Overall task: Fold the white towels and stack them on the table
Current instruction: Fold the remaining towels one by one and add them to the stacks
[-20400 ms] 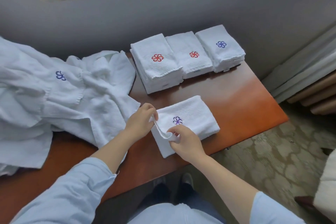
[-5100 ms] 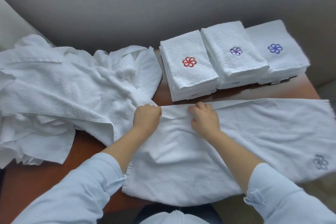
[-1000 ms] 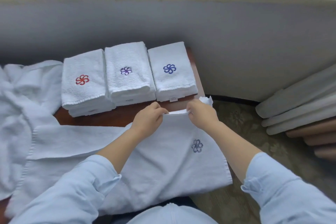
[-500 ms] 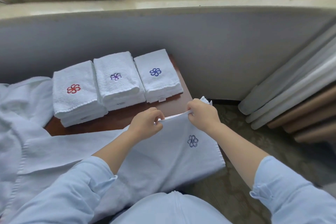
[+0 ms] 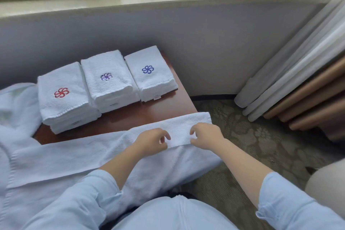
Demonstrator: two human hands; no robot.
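A long white towel (image 5: 74, 157) lies across the front of the brown table (image 5: 149, 114) and hangs over its near and right edges. Its far strip (image 5: 180, 127) is folded over toward me. My left hand (image 5: 151, 143) and my right hand (image 5: 206, 136) sit at the near edge of that strip, fingers loosely curled, with a gap between thumb and fingertips. Three stacks of folded white towels stand at the back: one with a red emblem (image 5: 63, 97), one with a purple emblem (image 5: 107, 82), one with a blue emblem (image 5: 149, 74).
A heap of unfolded white towels (image 5: 15, 117) covers the table's left side. A grey wall (image 5: 205, 43) under a window sill runs right behind the stacks. Curtains (image 5: 298, 84) hang at the right above patterned carpet (image 5: 252, 145). A pale rounded thing (image 5: 328, 185) shows at the lower right.
The towel's far edge, held pinched by both hands, has been folded over toward me and now lies flat, hiding the emblem. My fingers have loosened at its edge.
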